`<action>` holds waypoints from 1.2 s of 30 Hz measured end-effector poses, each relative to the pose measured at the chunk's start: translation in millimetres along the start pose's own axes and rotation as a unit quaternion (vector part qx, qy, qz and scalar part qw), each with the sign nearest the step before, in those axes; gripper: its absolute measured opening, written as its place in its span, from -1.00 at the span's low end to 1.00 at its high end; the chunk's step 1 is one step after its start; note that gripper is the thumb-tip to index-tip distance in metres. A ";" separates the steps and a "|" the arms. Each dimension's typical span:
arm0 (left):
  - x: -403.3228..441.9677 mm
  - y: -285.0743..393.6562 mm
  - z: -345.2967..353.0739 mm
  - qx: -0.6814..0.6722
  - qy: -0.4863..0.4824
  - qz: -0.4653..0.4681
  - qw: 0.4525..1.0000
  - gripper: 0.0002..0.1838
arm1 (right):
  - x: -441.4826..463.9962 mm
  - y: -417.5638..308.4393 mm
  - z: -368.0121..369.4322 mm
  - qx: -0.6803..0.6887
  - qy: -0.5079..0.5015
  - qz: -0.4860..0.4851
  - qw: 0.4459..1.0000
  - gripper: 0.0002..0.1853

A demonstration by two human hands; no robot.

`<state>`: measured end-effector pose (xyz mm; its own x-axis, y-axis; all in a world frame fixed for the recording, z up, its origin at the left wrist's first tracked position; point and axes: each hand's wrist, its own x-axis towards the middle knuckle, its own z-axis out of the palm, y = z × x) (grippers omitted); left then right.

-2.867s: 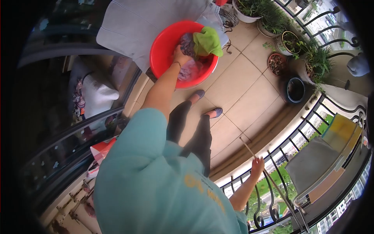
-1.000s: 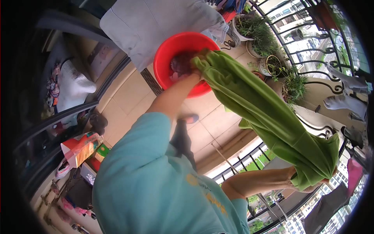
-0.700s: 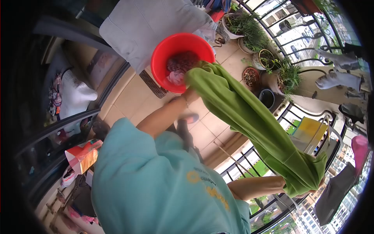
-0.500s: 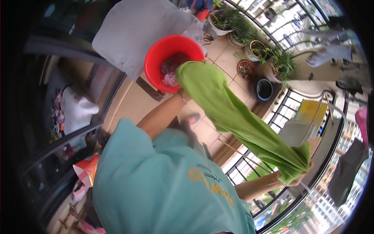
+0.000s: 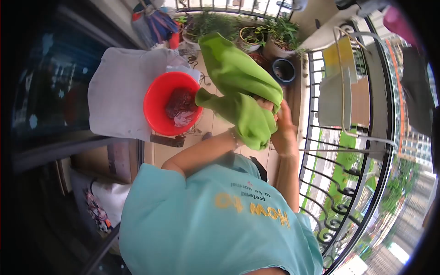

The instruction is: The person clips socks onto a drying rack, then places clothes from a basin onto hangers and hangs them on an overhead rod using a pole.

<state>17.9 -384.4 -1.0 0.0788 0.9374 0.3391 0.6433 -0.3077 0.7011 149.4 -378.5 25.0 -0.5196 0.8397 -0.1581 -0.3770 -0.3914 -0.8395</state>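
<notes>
A bright green cloth (image 5: pixel 243 73) is bunched and folded in front of my chest, with one lobe sticking up and away from me. My left hand (image 5: pixel 264 103) is mostly wrapped in its folds; only some fingers show, closed on the fabric. Against the right edge of the cloth is my right hand (image 5: pixel 285 130), slightly blurred, with its fingers stretched up beside the folds. Left of the cloth, a red bucket (image 5: pixel 153 103) holds a dark, wet-looking cloth (image 5: pixel 179 101) and a pale pink one (image 5: pixel 184 117).
The bucket stands by a grey-covered surface (image 5: pixel 119 91) on the left. Potted plants (image 5: pixel 279 36) and a blue pot (image 5: pixel 283 71) line the far end of the tiled floor. Along my right runs a black metal railing (image 5: pixel 327 172) with a metal rack (image 5: pixel 343 91).
The cloth, earlier stretched long between my hands, is now gathered up. My right hand has come in from the far right to beside my left. The view has turned.
</notes>
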 end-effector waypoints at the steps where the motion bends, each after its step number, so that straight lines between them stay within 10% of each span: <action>1: 3.3 -0.6 11.4 0.108 0.080 0.062 0.989 -0.67 | 2.5 9.4 -0.2 -0.063 0.018 -0.024 0.998 -0.24; 8: -1.8 -16.4 -33.1 -0.198 -0.019 -0.132 0.971 -0.70 | 23.3 28.7 -19.3 0.087 0.002 0.104 0.991 -0.87; 17: 9.4 -18.6 -47.0 -0.492 0.080 -0.268 0.824 -0.83 | 21.7 56.8 1.7 -0.272 0.012 -0.021 0.962 -0.23; 21: 43.6 10.3 -77.3 -0.533 0.058 -0.208 0.818 -0.81 | 45.8 58.7 20.0 -0.362 0.145 -0.113 0.914 -0.40; 26: 81.2 5.7 -107.5 -0.528 -0.007 -0.121 0.841 -0.45 | 57.0 16.5 8.6 -0.062 0.135 -0.066 0.987 -0.55; 31: 31.3 -148.2 -67.1 -0.312 0.208 -0.245 0.894 -0.49 | 50.6 -37.3 3.1 0.238 0.103 -0.132 0.957 -0.55; 33: -48.0 -279.8 -9.7 -0.507 0.171 -0.407 0.740 -0.89 | 47.3 -37.6 -9.5 0.350 0.022 -0.157 0.923 -0.57; 36: -148.7 -293.1 35.7 -0.637 -0.102 -0.454 0.615 -0.80 | 48.9 -37.4 -2.8 0.435 -0.025 -0.175 0.883 -0.58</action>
<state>-155.1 -427.7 -279.4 0.3051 0.7774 -0.5501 -0.6150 0.6019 0.5095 140.2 -321.7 47.2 -0.2800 0.9572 0.0729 -0.9559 -0.2710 -0.1128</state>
